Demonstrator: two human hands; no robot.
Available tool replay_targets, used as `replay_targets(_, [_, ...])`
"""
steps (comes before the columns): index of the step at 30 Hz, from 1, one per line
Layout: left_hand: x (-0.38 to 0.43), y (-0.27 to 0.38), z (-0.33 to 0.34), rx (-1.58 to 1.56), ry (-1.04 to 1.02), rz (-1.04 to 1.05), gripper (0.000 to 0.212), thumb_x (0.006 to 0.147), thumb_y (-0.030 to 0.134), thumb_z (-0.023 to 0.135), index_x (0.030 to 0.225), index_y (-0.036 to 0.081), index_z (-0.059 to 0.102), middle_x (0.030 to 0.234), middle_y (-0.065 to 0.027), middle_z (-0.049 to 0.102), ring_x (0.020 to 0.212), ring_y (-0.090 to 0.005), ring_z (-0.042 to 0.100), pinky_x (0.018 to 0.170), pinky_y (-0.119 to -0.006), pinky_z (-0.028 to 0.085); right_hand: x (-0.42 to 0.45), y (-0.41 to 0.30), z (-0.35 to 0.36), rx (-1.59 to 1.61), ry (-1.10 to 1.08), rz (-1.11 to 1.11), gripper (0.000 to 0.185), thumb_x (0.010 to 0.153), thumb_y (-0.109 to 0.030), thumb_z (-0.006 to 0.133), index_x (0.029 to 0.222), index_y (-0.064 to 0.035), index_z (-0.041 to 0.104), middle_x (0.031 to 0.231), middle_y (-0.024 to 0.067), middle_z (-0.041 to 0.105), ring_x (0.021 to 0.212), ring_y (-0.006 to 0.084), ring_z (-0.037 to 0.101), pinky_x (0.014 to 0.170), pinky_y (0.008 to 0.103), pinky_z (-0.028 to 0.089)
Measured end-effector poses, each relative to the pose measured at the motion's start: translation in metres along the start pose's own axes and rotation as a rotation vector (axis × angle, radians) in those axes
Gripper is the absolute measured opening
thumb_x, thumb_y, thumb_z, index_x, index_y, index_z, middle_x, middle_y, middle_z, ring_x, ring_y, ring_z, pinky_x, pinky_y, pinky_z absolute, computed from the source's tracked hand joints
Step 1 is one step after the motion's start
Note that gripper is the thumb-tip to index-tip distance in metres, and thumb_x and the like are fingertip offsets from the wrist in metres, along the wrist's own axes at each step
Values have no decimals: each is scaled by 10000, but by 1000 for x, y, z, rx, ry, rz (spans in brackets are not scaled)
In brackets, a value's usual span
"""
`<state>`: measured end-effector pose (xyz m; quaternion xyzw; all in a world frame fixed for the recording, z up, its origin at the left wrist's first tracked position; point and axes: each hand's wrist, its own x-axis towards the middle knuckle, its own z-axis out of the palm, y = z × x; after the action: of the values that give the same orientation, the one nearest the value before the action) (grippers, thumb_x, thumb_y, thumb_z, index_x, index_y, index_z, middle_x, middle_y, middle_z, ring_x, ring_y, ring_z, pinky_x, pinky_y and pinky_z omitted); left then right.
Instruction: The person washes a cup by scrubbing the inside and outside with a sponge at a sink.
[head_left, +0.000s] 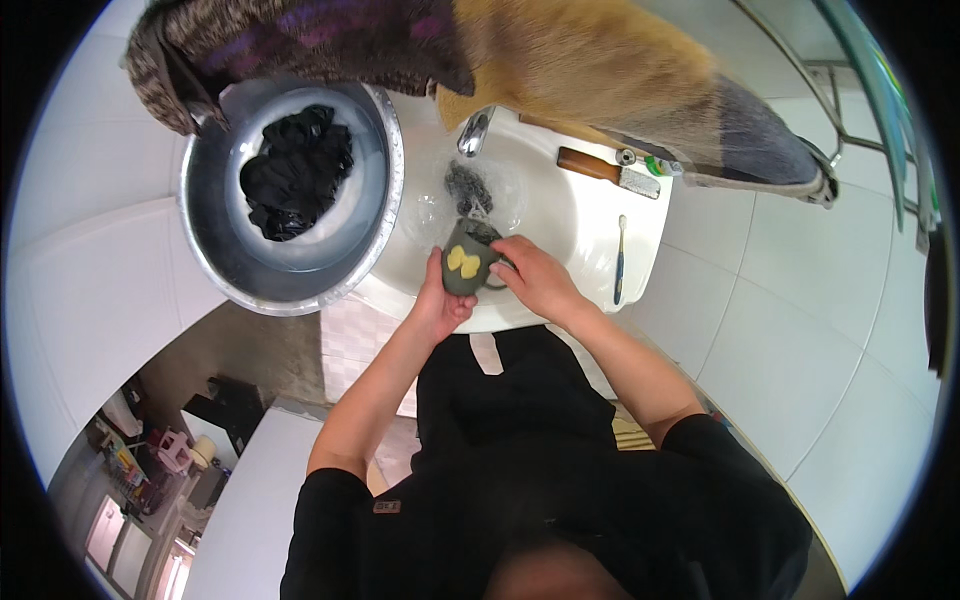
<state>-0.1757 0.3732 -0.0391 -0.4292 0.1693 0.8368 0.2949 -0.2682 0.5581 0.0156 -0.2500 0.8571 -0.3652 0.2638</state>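
A dark green-grey mug (463, 271) with a yellow bow shape on its side is tilted over the white sink basin (551, 225). My left hand (444, 300) holds it from the left and below. My right hand (531, 274) is at the rim and handle side, its fingertips at the mug's mouth; whether they grip the rim or something dark inside is unclear. Just beyond the mug, under the chrome faucet (475, 133), water runs and splashes over a dark, mesh-like clump (466, 187) in the basin.
Left of the basin stands a large metal washbasin (388, 187) holding water and black cloth (296, 176). A wooden-handled brush (592, 166) and a toothbrush (619, 259) lie on the sink's right rim. Towels (585, 60) hang above the faucet, beside a glass shelf (870, 82).
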Motion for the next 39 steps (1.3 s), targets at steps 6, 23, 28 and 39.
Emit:
replay_targets(6, [-60, -6, 11, 85, 96, 61, 633, 968, 713, 338, 1156, 140, 532, 914, -17, 595, 573, -87, 445, 436, -192, 308, 7, 23, 17, 638, -118, 176, 246, 1003, -229, 575, 1176, -55, 589, 916, 37, 631, 803, 191, 618, 720, 320, 501])
replay_targets(23, [-131, -50, -10, -59, 29, 308, 154, 993, 252, 565, 1070, 119, 571, 891, -15, 652, 630, -93, 509, 520, -232, 379, -8, -48, -51, 2005, -424, 306, 111, 981, -206, 595, 1028, -106, 603, 812, 11, 580, 650, 111, 486, 633, 274, 421])
replay_targets(28, [-157, -33, -81, -15, 111, 340, 126, 991, 217, 559, 1044, 104, 581, 889, -39, 660, 655, -119, 536, 554, -249, 415, -34, -71, -59, 365, 136, 60, 216, 1010, -224, 570, 1064, -25, 636, 848, 29, 628, 671, 114, 568, 651, 263, 486])
replay_targets(39, [-210, -46, -279, -34, 269, 309, 108, 970, 180, 540, 890, 118, 579, 810, -53, 662, 608, -141, 569, 507, -270, 445, -109, -300, -208, -191, 858, -451, 101, 961, -75, 600, 1008, 10, 627, 915, 90, 621, 855, 191, 597, 773, 297, 482])
